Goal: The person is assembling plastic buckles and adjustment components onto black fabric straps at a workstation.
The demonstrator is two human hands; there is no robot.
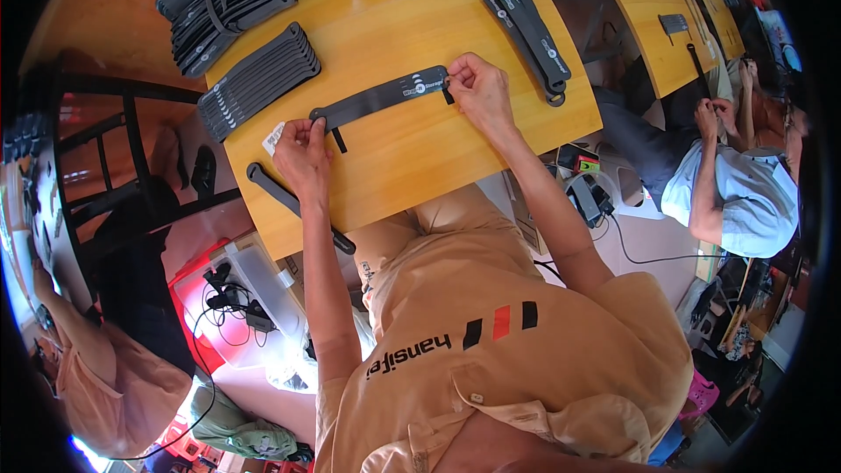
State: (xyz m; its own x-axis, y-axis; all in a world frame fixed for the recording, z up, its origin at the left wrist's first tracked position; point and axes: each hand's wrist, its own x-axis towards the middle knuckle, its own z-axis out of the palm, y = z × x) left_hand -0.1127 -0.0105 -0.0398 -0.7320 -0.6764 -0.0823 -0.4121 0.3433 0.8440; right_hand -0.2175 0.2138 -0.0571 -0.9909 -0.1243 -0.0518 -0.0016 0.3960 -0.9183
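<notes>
A long black strap [381, 97] with a light round mark lies flat on the yellow wooden table [394, 9]. My left hand [300, 151] pinches its left end, where a short black tab sticks down. My right hand [477, 88] pinches its right end. The strap is stretched between both hands. A small white label [274, 137] lies just left of my left hand. A single black strap [293, 205] lies along the table's near edge under my left forearm.
A fanned row of black straps [257, 79] and a bundled pile [224, 0] sit at the far left. Three straps [526, 28] lie at the right. Another person in a light blue shirt [745, 197] works at a neighbouring table. A red bin with cables [229, 302] stands below.
</notes>
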